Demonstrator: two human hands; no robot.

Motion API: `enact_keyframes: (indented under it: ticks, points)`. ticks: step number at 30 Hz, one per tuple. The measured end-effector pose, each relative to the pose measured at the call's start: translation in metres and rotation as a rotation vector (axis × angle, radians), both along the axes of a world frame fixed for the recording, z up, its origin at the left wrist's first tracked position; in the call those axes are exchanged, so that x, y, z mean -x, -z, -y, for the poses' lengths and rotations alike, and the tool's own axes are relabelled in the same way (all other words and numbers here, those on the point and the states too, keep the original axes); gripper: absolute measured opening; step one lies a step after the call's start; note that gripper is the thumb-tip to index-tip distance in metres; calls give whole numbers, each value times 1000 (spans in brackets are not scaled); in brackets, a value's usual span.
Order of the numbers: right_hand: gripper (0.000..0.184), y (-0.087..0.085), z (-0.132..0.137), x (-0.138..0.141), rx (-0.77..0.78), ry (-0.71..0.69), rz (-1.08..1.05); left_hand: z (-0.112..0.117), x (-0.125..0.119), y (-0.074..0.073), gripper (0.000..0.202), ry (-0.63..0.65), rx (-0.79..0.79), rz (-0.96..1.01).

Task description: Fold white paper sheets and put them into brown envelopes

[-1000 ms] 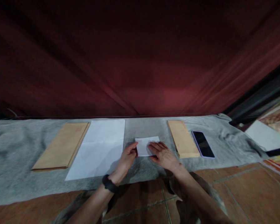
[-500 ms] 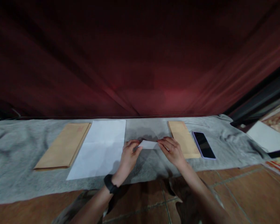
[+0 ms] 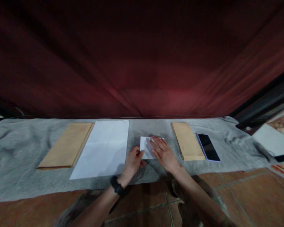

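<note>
A small folded sheet of white paper point(image 3: 145, 146) lies on the grey cloth point(image 3: 151, 127) in front of me. My left hand point(image 3: 133, 159) pinches its lower left corner between thumb and fingers. Flat on its right half rests my right hand point(image 3: 163, 153), fingers stretched out, hiding that part of the paper. To the left is a stack of large white sheets point(image 3: 104, 148) with a crease across the middle. Right of my right hand lies a stack of brown envelopes point(image 3: 188, 142).
A larger pile of brown envelopes point(image 3: 66, 145) sits at the far left. The phone point(image 3: 208, 147) in a purple case lies on the right. Behind the cloth hangs a dark red curtain point(image 3: 142, 78). Brown floor tiles point(image 3: 146, 201) run along the near edge.
The folded paper has gone from being held up tilted between both hands to lying flat. My right hand has let go of its edge and spread over it.
</note>
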State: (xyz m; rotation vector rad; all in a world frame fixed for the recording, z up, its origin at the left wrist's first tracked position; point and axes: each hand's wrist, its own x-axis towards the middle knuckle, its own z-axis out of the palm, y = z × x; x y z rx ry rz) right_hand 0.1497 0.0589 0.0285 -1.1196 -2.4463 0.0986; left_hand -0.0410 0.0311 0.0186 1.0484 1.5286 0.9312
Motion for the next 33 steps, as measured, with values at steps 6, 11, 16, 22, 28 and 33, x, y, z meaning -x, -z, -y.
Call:
enact_keyframes:
  ticks: [6,11,16,22,28,33]
  points:
    - [47,23,4,8,108,-21,82,3,-1,-3,8,60,8,-344]
    - [47,34,3,7,134,-9,121,7,1,-10,23,134,-6,-780]
    - [49,37,5,7,143,15,148,12,0,-12,44,181,-5,-906]
    - [50,36,8,7,145,28,153,15,3,-5,33,250,-243,-999]
    - [47,37,7,7,162,40,153,24,-3,6,33,437,-588,-1118]
    - [45,37,3,12,155,61,87,36,-10,20,42,453,-600,-1146]
